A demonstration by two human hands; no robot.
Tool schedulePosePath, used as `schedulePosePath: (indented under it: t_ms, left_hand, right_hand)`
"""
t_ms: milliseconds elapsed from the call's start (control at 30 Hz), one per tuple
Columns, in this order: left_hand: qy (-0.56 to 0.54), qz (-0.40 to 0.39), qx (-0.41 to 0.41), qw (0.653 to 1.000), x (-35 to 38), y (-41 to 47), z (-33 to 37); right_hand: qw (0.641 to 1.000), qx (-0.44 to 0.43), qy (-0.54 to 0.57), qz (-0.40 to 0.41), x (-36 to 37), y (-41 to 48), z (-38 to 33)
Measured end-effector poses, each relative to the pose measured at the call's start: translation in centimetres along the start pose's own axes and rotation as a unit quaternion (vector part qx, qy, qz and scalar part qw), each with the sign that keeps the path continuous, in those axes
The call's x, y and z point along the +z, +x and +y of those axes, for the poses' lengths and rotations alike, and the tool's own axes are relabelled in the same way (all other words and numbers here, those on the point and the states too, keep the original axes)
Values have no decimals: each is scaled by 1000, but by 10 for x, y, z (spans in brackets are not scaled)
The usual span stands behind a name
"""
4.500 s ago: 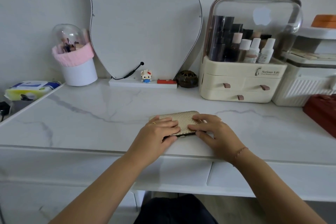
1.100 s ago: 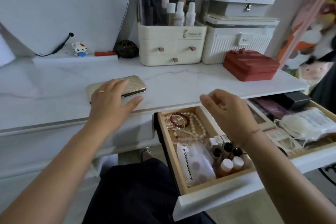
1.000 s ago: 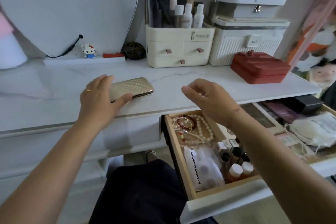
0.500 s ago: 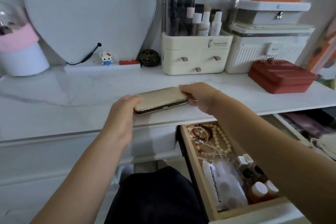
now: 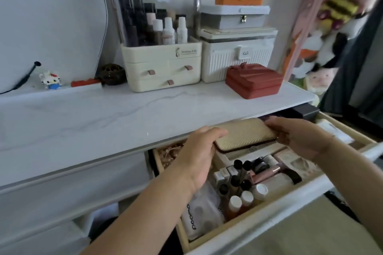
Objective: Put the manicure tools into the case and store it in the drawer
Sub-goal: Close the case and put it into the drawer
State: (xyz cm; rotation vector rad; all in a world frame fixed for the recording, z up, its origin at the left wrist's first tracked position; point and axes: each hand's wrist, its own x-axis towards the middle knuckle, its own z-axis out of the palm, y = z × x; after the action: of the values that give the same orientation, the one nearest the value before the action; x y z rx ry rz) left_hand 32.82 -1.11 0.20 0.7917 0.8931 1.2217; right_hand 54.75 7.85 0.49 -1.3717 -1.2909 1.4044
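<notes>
Storing step: left hand [image 5: 196,157] and right hand [image 5: 298,138] each grip one end of the closed, gold, textured manicure case [image 5: 245,135] above the open wooden drawer [image 5: 269,203]; next, lowering it into free space.

The case [image 5: 245,135] is pale gold with a fine dotted texture and dark edge, the worktop [image 5: 103,118] white with grey marble veins, the jewellery box [image 5: 253,80] brick red.

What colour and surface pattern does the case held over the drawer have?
The case is pale gold with a fine woven-dot texture and a dark edge, seen in the head view.
</notes>
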Motion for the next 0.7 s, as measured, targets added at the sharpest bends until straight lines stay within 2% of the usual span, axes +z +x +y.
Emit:
schedulePosePath:
  t_ms: [233, 433, 600, 633, 700]
  left_hand:
    - [4, 14, -45, 999, 13, 20, -16]
    - [59, 35, -45, 997, 11, 39, -17]
    - [110, -9, -67, 992, 0, 42, -24]
    - [138, -20, -70, 988, -2, 38, -22]
    - [196, -36, -71, 977, -1, 28, -17]
  right_hand:
    - [998, 53, -17, 34, -13, 22, 27]
    - [999, 37, 8, 30, -10, 42, 34]
    - [999, 5, 26, 29, -16, 46, 36]
    - [1000, -4, 3, 27, -16, 44, 37]
    - [991, -49, -125, 9, -19, 32, 37]
